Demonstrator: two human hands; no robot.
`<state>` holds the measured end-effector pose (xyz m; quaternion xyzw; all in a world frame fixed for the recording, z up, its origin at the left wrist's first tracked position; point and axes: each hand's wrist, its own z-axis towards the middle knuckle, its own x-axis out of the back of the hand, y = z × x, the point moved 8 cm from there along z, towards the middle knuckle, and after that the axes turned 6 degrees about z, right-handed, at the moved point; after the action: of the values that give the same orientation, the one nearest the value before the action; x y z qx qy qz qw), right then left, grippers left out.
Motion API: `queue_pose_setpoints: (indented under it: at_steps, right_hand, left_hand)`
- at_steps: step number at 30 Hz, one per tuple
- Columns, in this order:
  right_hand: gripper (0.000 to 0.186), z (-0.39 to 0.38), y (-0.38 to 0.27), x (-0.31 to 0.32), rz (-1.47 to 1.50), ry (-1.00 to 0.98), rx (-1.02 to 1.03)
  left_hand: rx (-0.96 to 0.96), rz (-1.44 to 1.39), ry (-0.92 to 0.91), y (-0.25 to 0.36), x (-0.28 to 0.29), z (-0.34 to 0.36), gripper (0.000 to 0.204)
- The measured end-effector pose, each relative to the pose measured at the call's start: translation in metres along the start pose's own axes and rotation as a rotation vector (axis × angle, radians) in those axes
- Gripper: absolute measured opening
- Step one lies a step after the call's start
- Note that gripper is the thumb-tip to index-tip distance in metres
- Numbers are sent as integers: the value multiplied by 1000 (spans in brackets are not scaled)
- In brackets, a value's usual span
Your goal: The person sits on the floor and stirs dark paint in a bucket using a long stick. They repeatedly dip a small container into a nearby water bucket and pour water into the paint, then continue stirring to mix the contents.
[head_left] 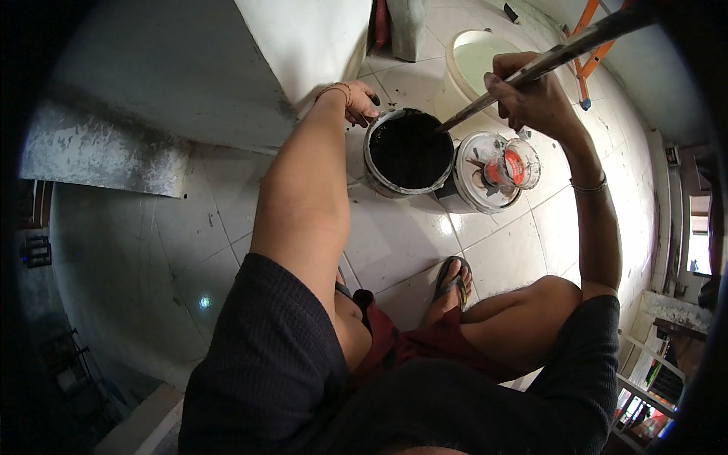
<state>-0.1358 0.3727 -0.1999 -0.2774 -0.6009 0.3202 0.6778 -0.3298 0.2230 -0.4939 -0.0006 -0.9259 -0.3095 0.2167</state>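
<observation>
Two bare hands work around an open bucket (384, 184) in the head view, at the upper centre of the frame. Dark, nearly black contents fill its inside, and its pale rim is smeared. The right hand (537, 97), at the upper right, has its fingers closed around a long pole (584, 49), which slants down from the upper right corner until its lower end meets the dark contents near the bucket's right edge. The left hand (361, 103) is at the bucket's upper left rim, fingers bent and dark-stained; whether they grip the rim or only rest near it, I cannot tell.

The pole looks stiff and streaked with grime, so it is probably slick toward the wet end; the drier stretch well above the rim, where the fist sits, seems the better hold. The bucket looks heavy with its load and hard-walled, and its smeared rim may be slippery; a clean part of the rim or outer wall would suit a steadying hand.

Just right of the bucket stands a lidded bucket (475, 145), a clear cup (531, 176) with a red-orange patch on top of it. Above these is a pale tub (450, 92) of cloudy liquid, and at the upper right, an orange ladder (582, 73). Pale floor tiles (402, 235) lie beneath.
</observation>
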Motion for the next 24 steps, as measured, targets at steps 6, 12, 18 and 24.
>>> queue_pose_setpoints:
  at_steps: [6, 12, 18, 24]
  right_hand:
    - [27, -4, 3, 23, -56, 26, 25]
    - [28, -9, 6, 23, -49, 32, 9]
    - [27, -9, 8, 22, -28, 15, 11]
    - [26, -11, 5, 16, -22, -20, -4]
  left_hand:
    - [1, -2, 2, -2, -1, 7, 53]
    - [-11, -2, 1, -5, 0, 14, 49]
    - [2, -37, -8, -9, -1, 14, 52]
    - [-24, -43, -31, -6, -1, 12, 61]
